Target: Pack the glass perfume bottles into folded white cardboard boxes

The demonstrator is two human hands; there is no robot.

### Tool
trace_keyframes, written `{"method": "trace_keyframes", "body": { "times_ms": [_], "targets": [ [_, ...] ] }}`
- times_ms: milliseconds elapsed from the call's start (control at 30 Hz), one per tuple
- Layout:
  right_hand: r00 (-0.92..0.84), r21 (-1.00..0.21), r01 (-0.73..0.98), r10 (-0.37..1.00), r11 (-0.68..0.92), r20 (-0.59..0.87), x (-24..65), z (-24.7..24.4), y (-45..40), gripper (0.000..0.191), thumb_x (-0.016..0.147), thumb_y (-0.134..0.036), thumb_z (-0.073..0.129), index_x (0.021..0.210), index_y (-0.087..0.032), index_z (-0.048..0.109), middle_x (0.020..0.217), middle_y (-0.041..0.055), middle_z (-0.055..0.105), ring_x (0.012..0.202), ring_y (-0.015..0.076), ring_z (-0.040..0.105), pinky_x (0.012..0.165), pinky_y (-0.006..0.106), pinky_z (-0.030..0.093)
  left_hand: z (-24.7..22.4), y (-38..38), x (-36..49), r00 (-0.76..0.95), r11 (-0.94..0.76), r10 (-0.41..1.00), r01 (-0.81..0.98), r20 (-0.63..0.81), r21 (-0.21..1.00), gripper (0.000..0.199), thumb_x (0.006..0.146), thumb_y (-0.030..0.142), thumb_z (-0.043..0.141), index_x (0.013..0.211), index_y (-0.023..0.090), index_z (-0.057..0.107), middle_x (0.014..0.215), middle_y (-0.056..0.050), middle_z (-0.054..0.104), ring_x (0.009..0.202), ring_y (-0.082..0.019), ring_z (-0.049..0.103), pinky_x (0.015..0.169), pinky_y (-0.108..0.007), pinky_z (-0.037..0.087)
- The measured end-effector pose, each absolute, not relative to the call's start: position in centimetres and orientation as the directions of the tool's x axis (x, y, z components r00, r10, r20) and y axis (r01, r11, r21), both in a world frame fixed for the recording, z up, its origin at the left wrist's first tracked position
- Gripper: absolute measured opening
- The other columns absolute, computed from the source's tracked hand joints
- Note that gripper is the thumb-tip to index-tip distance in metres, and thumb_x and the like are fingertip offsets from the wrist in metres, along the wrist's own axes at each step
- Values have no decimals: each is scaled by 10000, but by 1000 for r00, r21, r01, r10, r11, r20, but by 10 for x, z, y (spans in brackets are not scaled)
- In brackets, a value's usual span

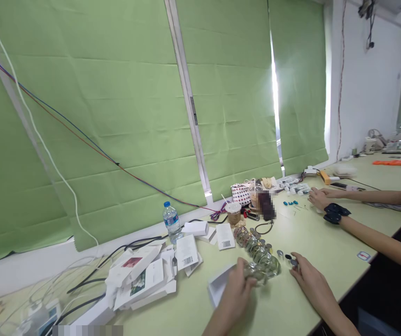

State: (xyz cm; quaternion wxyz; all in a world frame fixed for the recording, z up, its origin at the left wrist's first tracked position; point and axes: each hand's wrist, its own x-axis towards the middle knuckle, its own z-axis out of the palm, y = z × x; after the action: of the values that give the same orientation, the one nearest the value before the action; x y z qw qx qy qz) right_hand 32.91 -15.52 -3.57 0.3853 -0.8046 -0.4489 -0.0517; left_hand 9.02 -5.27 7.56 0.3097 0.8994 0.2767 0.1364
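My left hand [236,288] is closed around a small clear container [259,274] at the near end of a row of similar clear round containers [254,245]. Some of these have greenish or reddish contents. Blur and the fingers hide part of the held one. To the right, my right hand [312,282] has its fingertips closed on a small round lid [293,263]. Beside it lie a silver lid [280,253] and a dark disc [287,256]. Next to my left hand, partly behind it, is an open white box [217,285].
White cartons [151,280] are heaped at the left among cables [92,282]. A water bottle [171,221] and a lidded cup [233,213] stand toward the window. Another person's hands [319,199] work farther right, near small teal pieces [290,203].
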Motion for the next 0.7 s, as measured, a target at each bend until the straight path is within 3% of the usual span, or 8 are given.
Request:
{"method": "trace_keyframes", "body": {
  "times_ms": [100, 233, 400, 533, 633, 700],
  "targets": [
    [584, -559, 775, 673, -296, 454, 329, -40, -155, 410, 859, -324, 377, 1229, -171, 467, 1065, 116, 663, 883, 245, 670, 726, 324, 502, 48, -77, 116, 819, -651, 566, 371, 97, 662, 323, 867, 163, 418, 1187, 161, 378, 1098, -130, 629, 970, -240, 579, 815, -314, 420],
    [582, -560, 780, 649, -278, 489, 327, -41, -158, 401, 860, -306, 384, 1223, -159, 469, 1046, 124, 665, 869, 247, 670, 723, 337, 514, 33, -90, 139, 826, -735, 557, 443, 84, 514, 379, 858, 170, 409, 1228, 95, 441, 1119, -171, 622, 1030, -301, 544, 886, -383, 387],
    [549, -533, 810, 639, -245, 539, 323, -35, -160, 379, 889, -332, 393, 1219, -160, 466, 1026, 121, 644, 871, 249, 676, 688, 339, 544, 42, -92, 156, 780, -759, 613, 536, 128, 369, 348, 866, 204, 430, 1183, 106, 534, 1083, -157, 628, 1007, -324, 548, 865, -409, 407],
    [540, -492, 837, 515, -241, 666, 306, -29, -170, 351, 935, -400, 379, 1184, -174, 482, 1058, 131, 609, 867, 247, 686, 640, 331, 570, 44, -93, 165, 762, -773, 627, 580, 165, 259, 322, 865, 292, 515, 1129, 129, 605, 1036, -161, 637, 961, -365, 565, 818, -460, 434],
    [370, -340, 929, 385, -145, 846, 285, -24, -180, 275, 963, -356, 360, 1102, -181, 520, 961, 119, 636, 832, 235, 696, 654, 316, 579, 42, -88, 157, 750, -769, 636, 594, 184, 236, 473, 839, 426, 572, 1195, 114, 589, 970, -175, 660, 920, -388, 581, 792, -490, 456],
    [153, -170, 985, 391, 9, 907, 267, -17, -181, 219, 968, -270, 366, 1073, -183, 537, 912, 105, 666, 846, 212, 705, 688, 268, 578, 40, -84, 140, 753, -788, 615, 578, 236, 210, 495, 836, 475, 570, 1214, 156, 586, 950, -152, 676, 905, -362, 596, 786, -467, 479]
  ]
}}
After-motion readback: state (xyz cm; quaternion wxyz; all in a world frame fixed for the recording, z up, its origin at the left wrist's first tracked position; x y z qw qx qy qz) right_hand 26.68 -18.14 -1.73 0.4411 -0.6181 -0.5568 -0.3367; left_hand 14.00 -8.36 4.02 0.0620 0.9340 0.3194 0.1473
